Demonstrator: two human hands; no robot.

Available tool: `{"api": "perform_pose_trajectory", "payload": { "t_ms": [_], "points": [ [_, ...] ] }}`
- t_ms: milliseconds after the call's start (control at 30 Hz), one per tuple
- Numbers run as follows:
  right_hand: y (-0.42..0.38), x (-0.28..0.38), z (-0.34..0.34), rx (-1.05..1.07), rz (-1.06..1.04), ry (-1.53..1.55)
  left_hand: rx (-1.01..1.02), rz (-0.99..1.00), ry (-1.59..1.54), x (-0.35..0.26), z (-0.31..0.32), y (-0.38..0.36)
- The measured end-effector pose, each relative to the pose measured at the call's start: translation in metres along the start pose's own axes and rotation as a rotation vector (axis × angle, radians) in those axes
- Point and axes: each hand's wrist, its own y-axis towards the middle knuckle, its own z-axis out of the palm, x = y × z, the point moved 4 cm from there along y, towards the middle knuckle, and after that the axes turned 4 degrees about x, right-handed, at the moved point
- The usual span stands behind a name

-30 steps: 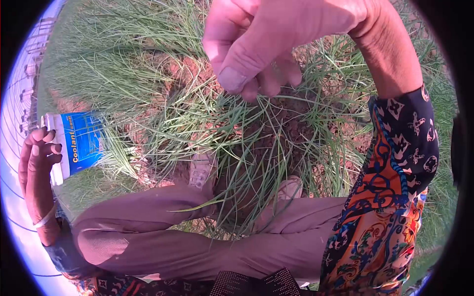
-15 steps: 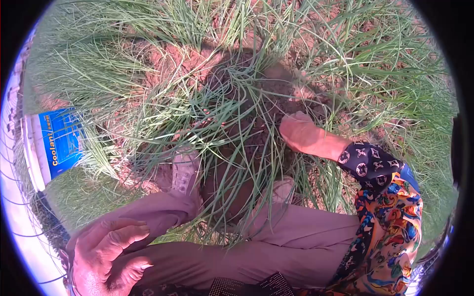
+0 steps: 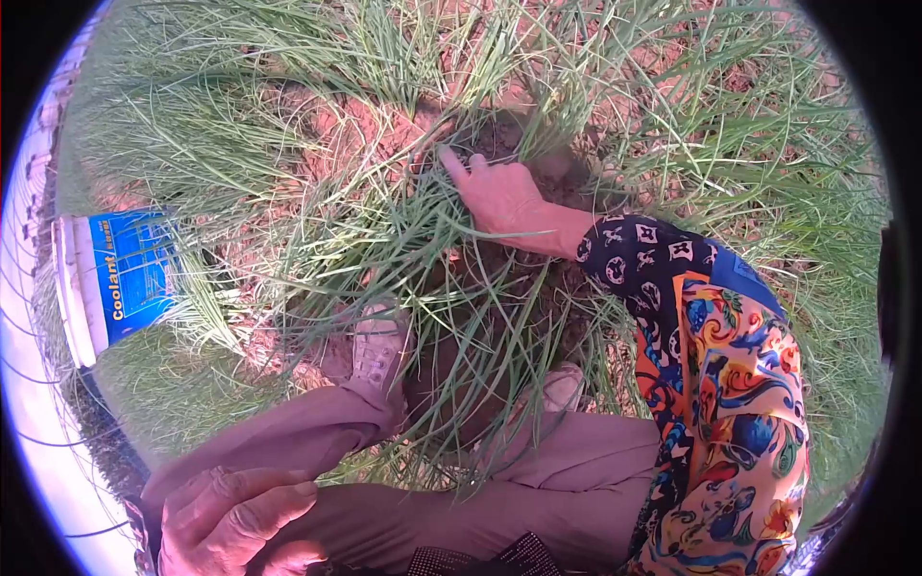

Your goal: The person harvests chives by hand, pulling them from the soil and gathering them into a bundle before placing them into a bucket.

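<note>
My right hand (image 3: 504, 197) reaches over the dark, shaded soil (image 3: 501, 130), back of the hand up. Its index finger stretches out at the edge of a clump of long, thin, onion-like green leaves (image 3: 413, 226). The other fingers are partly curled and mostly hidden; no object shows in them. Low on the left, my left hand (image 3: 235, 518) hovers over or near my thigh, its fingers bent and thumb apart, with nothing between them. More leaves (image 3: 471, 355) drape over the ground between my shoes.
A white bucket (image 3: 82, 288) with a blue "Coolant" label stands at the left among the leaves. Upright green plants (image 3: 384, 43) grow in reddish soil (image 3: 351, 134) ahead and to the right. My light shoes (image 3: 379, 350) rest on the ground.
My right hand has moved forward and left, from a closed shape over the soil to a stretched index finger by the leaves. My left hand has dropped slightly lower.
</note>
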Motion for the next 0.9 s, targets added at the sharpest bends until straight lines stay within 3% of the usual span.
{"api": "perform_pose_trajectory", "payload": {
  "t_ms": [200,267,333,433,567,600,667,733,800,900],
  "points": [
    [0.062,-0.017,-0.008,-0.044,0.117,0.528,0.016,0.037,-0.012,-0.003,-0.002,-0.007],
    [0.071,-0.037,-0.013,-0.023,0.368,0.714,0.002,0.065,-0.021,-0.006,-0.004,-0.006],
    [0.085,-0.054,-0.009,-0.116,0.459,0.956,-0.005,0.097,-0.025,-0.01,-0.005,-0.005],
    [0.069,-0.055,-0.043,0.021,0.579,1.265,-0.016,0.132,-0.024,-0.014,-0.007,-0.003],
    [0.072,-0.07,-0.071,-0.07,0.45,1.323,-0.015,0.184,-0.009,-0.018,-0.01,0.001],
    [0.07,-0.07,-0.081,-0.029,0.281,1.488,-0.015,0.193,-0.006,-0.019,-0.009,0.003],
    [0.055,-0.06,-0.117,-0.311,0.04,1.442,-0.016,0.212,-0.009,-0.02,-0.008,0.006],
    [0.019,-0.044,-0.148,-0.386,-0.104,1.379,-0.013,0.232,0.002,-0.021,-0.008,0.009],
    [-0.01,-0.029,-0.167,-0.221,-0.137,1.302,-0.01,0.248,0.013,-0.021,-0.008,0.012],
    [-0.05,-0.003,-0.161,0.27,-0.119,1.08,-0.011,0.269,0.02,-0.02,-0.011,0.017]
  ]
}}
